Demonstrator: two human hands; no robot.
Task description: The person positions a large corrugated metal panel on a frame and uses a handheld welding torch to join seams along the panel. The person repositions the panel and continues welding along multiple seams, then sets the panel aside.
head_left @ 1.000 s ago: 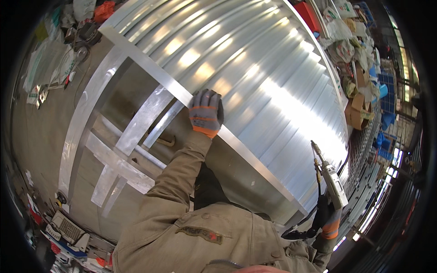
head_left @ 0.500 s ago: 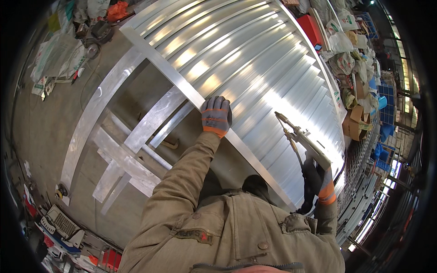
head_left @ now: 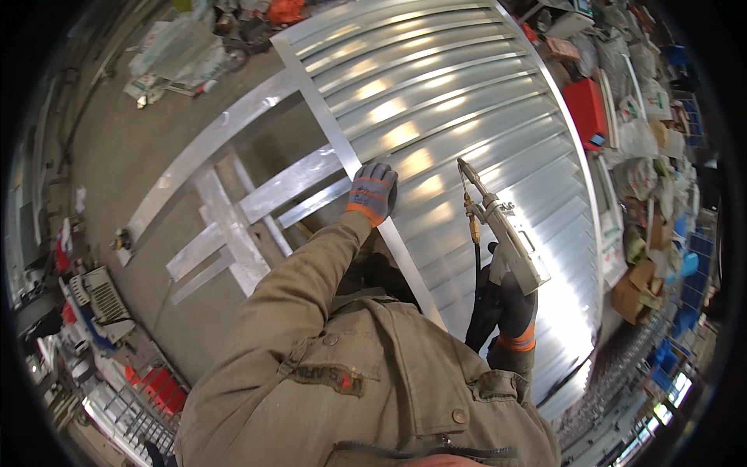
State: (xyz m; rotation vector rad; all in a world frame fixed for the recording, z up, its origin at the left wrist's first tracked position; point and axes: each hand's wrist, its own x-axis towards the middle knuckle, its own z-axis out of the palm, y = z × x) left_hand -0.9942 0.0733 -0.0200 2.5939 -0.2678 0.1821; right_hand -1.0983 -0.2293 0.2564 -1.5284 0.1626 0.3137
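My left hand [head_left: 372, 193], in a grey glove with an orange cuff, rests with its fingers curled over the near edge rail [head_left: 331, 128] of a large slatted metal panel [head_left: 436, 148]. In my right hand [head_left: 513, 303], gloved in dark grey and orange, is a pale-bodied welding gun [head_left: 510, 237] with a narrow nozzle, a thin brass-ended feed tube and a black hose [head_left: 476, 288]. The gun is held above the panel, its nozzle pointing away from me and to the left. A gap shows between the two hands.
Left of the panel stands a frame of flat metal bars [head_left: 226, 128]. Plastic sacks [head_left: 183, 54] lie on the floor at far left. Beyond the panel's right edge are a red case [head_left: 585, 113], bags and a cardboard box [head_left: 634, 292]. A grey crate [head_left: 105, 300] sits at lower left.
My right hand has brought the welding gun leftward over the panel, closer to my left hand. The left hand stays on the rail. The whole view has turned somewhat.
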